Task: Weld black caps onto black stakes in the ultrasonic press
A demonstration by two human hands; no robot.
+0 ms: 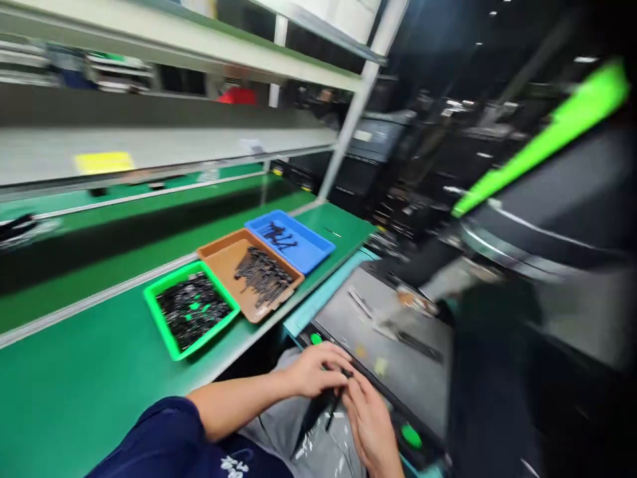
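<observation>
In front of my lap, my left hand and my right hand meet with their fingertips together. Between them is a thin black rod-like part, pinched at its upper end and pointing down. Its exact kind is too small and blurred to make out. The fingers of my left hand are curled around the top of the part, and my right fingers press against it from the other side. Below the hands lies clear, shiny plastic over my grey-clothed lap.
On the green table stand a green bin of small black pieces, a brown tray of dark rod-like parts and a blue tray with a few black parts. A grey machine plate with green buttons is at right. Shelves rise behind.
</observation>
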